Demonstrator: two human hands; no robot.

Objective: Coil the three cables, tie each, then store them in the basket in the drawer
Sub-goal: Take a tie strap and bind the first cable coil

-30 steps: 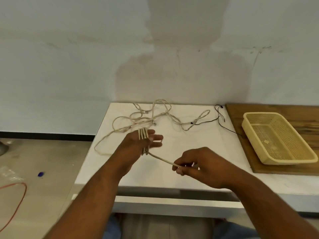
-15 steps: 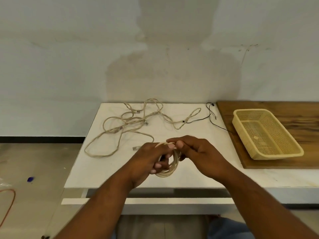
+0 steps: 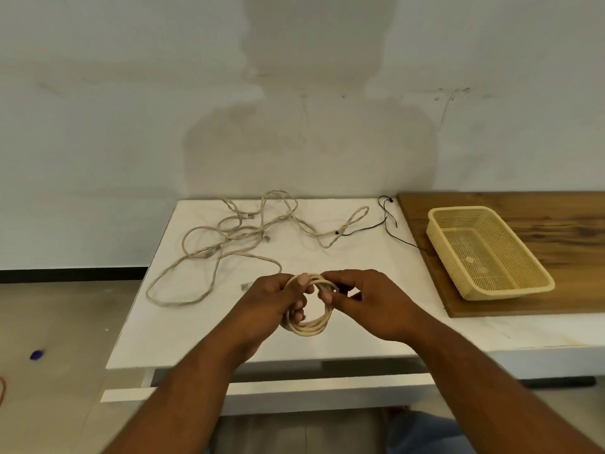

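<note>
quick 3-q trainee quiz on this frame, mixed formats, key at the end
1. True or false: the yellow basket already holds a coiled cable.
2. Multiple choice: the coiled cable is held by A) the left hand only, B) the right hand only, C) both hands.
3. Fill in: the basket sits on a ___ board.

Key: 1 false, the basket has no cable in it. 2 C. 3 wooden.

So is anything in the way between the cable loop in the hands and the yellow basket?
Nothing visible. The coiled cable is held in both hands, and only bare white table lies between it and the basket on the wooden board.
</note>
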